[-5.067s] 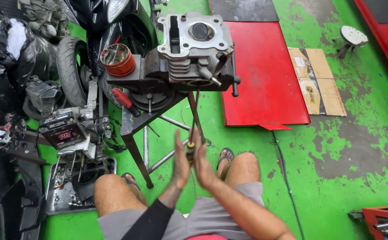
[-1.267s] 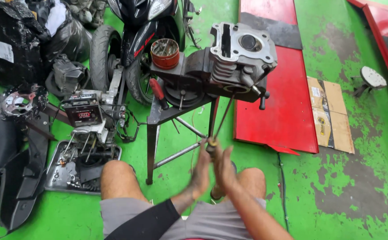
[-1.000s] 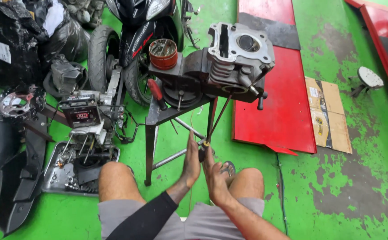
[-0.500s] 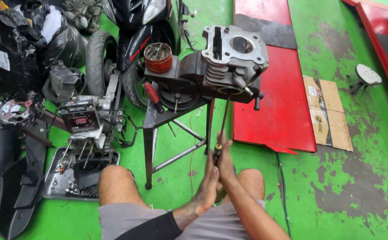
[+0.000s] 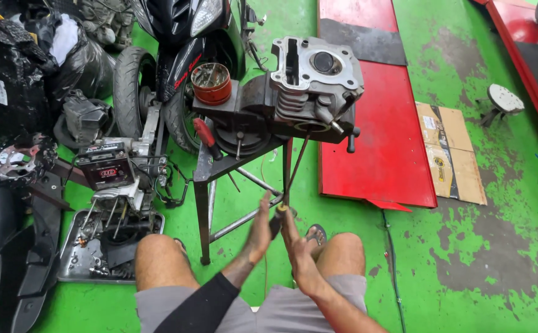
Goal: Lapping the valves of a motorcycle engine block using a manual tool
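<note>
A grey engine cylinder head [image 5: 315,77] sits on a dark metal stand [image 5: 202,185] in front of my knees. A thin rod tool [image 5: 294,168] slants down from the underside of the head to a dark handle [image 5: 276,217]. The handle is pressed between my two palms. My left hand [image 5: 258,227], in a black sleeve, lies flat along its left side, fingers pointing up. My right hand [image 5: 295,250] lies against its right side, a little lower.
A red tin of small parts [image 5: 211,83] and a red-handled screwdriver [image 5: 205,132] rest on the stand. A black scooter's front wheel [image 5: 127,86], a battery [image 5: 104,170] and a tool tray [image 5: 78,256] are at the left. A red ramp [image 5: 367,123] and cardboard [image 5: 451,154] lie at the right.
My palms have slid back and forth against each other with the handle between them; my left hand now sits further forward than the right. The view has shifted slightly.
</note>
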